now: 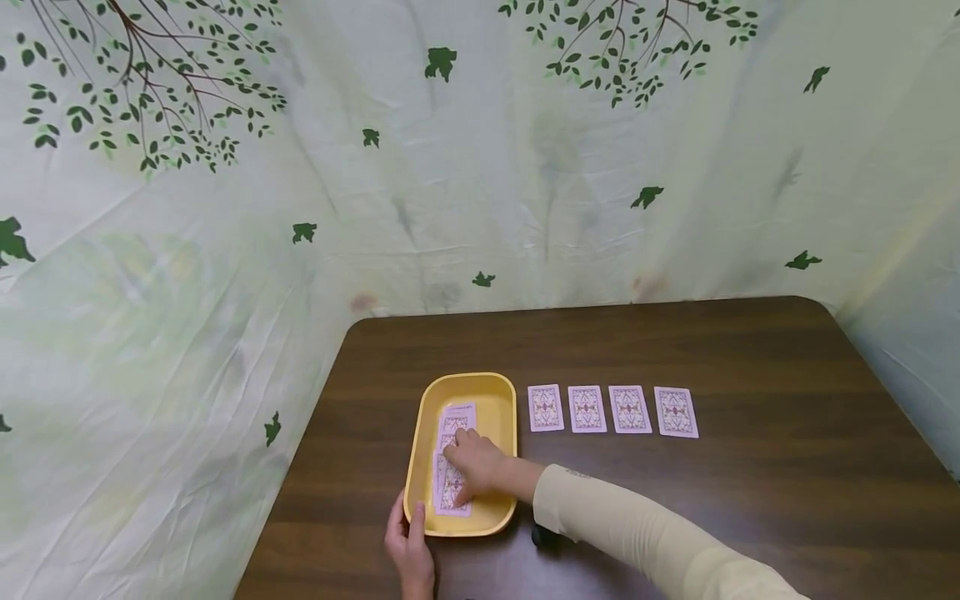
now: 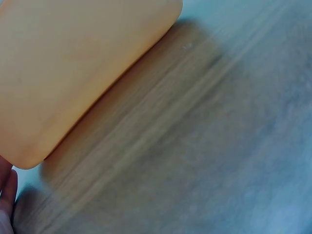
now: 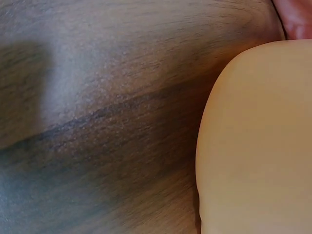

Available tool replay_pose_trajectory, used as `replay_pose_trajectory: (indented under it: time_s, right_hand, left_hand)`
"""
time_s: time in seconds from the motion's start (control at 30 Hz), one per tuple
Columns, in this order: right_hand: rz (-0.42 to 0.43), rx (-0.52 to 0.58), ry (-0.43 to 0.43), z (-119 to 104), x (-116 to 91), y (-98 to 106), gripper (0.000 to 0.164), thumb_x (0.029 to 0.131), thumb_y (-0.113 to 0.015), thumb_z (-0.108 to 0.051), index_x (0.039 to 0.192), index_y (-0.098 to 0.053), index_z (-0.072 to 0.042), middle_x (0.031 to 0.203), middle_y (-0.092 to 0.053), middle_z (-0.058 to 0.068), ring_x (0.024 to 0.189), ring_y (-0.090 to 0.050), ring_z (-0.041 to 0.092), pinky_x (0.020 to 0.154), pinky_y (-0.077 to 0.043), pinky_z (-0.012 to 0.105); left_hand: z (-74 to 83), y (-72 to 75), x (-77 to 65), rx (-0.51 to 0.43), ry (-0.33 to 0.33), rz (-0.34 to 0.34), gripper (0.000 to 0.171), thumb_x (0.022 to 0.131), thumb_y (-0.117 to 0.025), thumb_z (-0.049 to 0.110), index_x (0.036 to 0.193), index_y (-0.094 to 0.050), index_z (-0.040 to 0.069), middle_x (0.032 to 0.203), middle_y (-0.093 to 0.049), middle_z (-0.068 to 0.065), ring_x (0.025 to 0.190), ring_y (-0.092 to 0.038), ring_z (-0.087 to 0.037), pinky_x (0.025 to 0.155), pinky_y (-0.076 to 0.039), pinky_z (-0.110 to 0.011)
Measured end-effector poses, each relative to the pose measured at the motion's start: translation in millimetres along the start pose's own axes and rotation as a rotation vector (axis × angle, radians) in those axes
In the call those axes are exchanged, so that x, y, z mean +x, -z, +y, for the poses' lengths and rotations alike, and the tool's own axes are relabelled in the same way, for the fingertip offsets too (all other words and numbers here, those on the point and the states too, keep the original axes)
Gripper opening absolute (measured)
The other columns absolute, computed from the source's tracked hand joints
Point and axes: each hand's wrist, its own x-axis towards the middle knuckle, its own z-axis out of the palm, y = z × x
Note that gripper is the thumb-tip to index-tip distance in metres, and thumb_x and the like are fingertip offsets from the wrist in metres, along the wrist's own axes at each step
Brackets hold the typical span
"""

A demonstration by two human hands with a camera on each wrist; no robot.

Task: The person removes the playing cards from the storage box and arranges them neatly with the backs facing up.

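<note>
A yellow tray (image 1: 495, 408) with rounded corners stands on the brown table, left of its middle. Two groups of purple-and-white patterned playing cards (image 1: 453, 505) lie face down inside it, one group overlapping the other. My left hand (image 1: 411, 542) grips the tray's near left corner, its thumb over the rim; fingertips (image 2: 9, 192) show beside the tray in the left wrist view. Inside the tray my right hand (image 1: 480, 467) holds the nearer card, fingers by its far edge and thumb near its lower end. The right forearm crosses over the tray's right rim.
Several face-down cards (image 1: 587, 409) lie in a spaced row on the table (image 1: 765, 483), right of the tray. A small black object (image 1: 546, 537) sits partly hidden under the right sleeve (image 1: 637, 525). A leaf-patterned cloth (image 1: 510, 192) hangs behind the table.
</note>
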Motion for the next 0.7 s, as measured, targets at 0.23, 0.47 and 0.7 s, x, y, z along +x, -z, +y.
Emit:
replay_pose_trajectory:
  time_s: [0.23, 0.47, 0.7]
  right_hand:
    - [-0.014, 0.038, -0.002, -2.1, 2.2, -0.7, 0.067, 0.058, -0.083, -0.046, 0.110, -0.059, -0.012, 0.090, -0.045, 0.001, 0.081, -0.042, 0.015, 0.066, -0.040, 0.025]
    - [0.001, 0.038, 0.013, -3.3, 3.2, -1.4, 0.059, 0.057, -0.084, -0.045, 0.101, -0.060, -0.014, 0.087, -0.046, 0.001, 0.081, -0.042, 0.016, 0.067, -0.038, 0.025]
    - [0.002, 0.075, -0.024, -2.8, 2.8, 0.0, 0.068, 0.054, -0.085, -0.044, 0.107, -0.060, -0.010, 0.090, -0.047, 0.004, 0.082, -0.041, 0.017, 0.068, -0.038, 0.025]
  left_hand:
    - [0.1, -0.3, 1.1, 0.004, 0.000, -0.006, 0.032, 0.088, -0.049, -0.010, 0.117, -0.046, -0.023, 0.107, -0.058, -0.020, 0.095, -0.057, -0.011, 0.079, -0.044, -0.015]
    - [2.9, -1.7, 1.5, 0.021, 0.010, 0.000, 0.033, 0.088, -0.050, -0.009, 0.117, -0.046, -0.022, 0.108, -0.056, -0.026, 0.096, -0.057, -0.011, 0.079, -0.044, -0.015]
    - [0.5, -0.6, 1.0, -0.002, -0.002, -0.005, 0.032, 0.088, -0.049, -0.010, 0.117, -0.046, -0.023, 0.108, -0.058, -0.020, 0.096, -0.056, -0.010, 0.080, -0.043, -0.015]
